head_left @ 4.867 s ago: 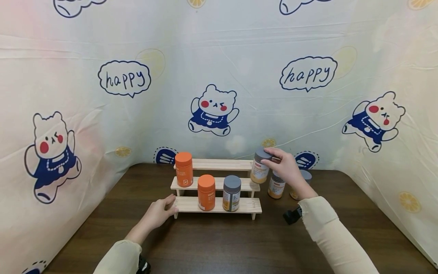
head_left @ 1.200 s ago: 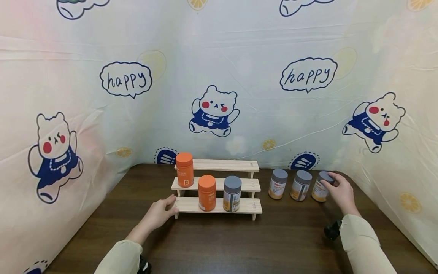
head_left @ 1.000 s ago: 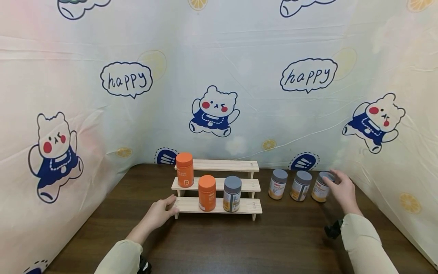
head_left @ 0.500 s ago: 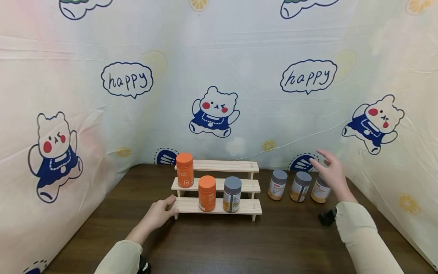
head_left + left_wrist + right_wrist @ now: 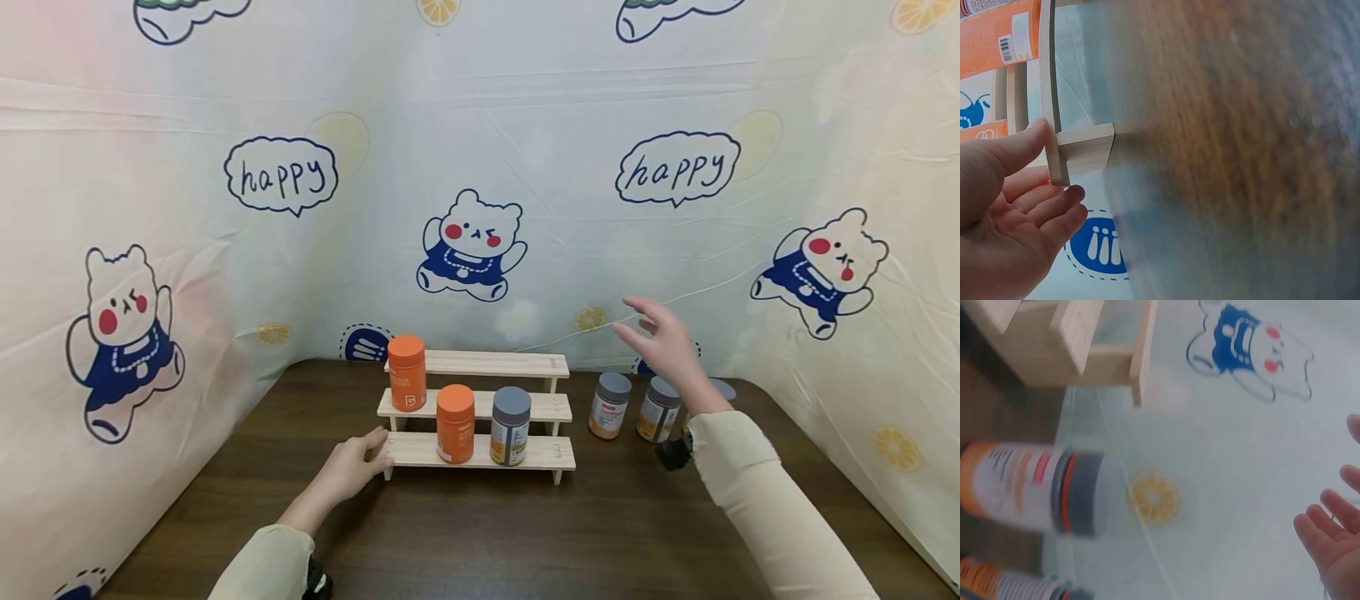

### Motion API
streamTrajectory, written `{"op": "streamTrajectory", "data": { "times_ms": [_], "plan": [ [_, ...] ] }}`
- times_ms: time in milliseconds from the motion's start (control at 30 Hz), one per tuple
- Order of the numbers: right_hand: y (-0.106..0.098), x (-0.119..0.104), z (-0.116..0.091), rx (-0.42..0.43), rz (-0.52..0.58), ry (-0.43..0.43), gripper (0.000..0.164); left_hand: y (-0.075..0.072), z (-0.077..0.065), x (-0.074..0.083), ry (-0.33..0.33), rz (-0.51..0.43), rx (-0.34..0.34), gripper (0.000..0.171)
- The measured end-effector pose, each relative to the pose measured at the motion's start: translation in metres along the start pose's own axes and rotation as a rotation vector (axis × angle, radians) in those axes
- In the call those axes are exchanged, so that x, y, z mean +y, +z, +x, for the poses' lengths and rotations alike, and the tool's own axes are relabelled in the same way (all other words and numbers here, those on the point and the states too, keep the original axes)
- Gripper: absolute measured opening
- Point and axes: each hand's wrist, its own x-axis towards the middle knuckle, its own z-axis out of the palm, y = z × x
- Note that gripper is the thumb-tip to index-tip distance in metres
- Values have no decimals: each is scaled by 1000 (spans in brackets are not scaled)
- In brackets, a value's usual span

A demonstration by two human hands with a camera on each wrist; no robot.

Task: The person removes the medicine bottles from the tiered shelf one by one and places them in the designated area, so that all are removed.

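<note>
My left hand [image 5: 347, 467] holds the left end of the front step of a three-step wooden display stand [image 5: 551, 451]. In the left wrist view its thumb lies on one side of the board and the fingers on the other. An orange jar [image 5: 407, 379] stands on the middle step. The front step bears a second orange jar [image 5: 456, 429] and a grey-lidded supplement jar [image 5: 511, 433]. My right hand [image 5: 663, 346] is raised above the table, fingers apart and holding nothing. Near it stand a grey-lidded jar [image 5: 608, 408], another [image 5: 657, 412], and a third [image 5: 723, 390] mostly hidden by the forearm.
The stand and jars are on a dark wooden table [image 5: 480, 533]. Behind and at both sides hangs a pale cloth [image 5: 562, 250] printed with cartoon bears.
Earlier the right hand held a grey-lidded jar by the stand's middle step; that jar now stands at the right end of the row. The hand released it, rose and moved left. Left hand stayed.
</note>
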Motion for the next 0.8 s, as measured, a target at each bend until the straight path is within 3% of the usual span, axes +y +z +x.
{"op": "streamTrajectory", "data": {
  "times_ms": [500,800],
  "plan": [
    [52,-51,22,-100,2,-133,49,-1,-2,2,9,12,0,54],
    [79,-74,32,-163,65,-148,47,-1,0,2,-6,2,-3,54]
  ]
}}
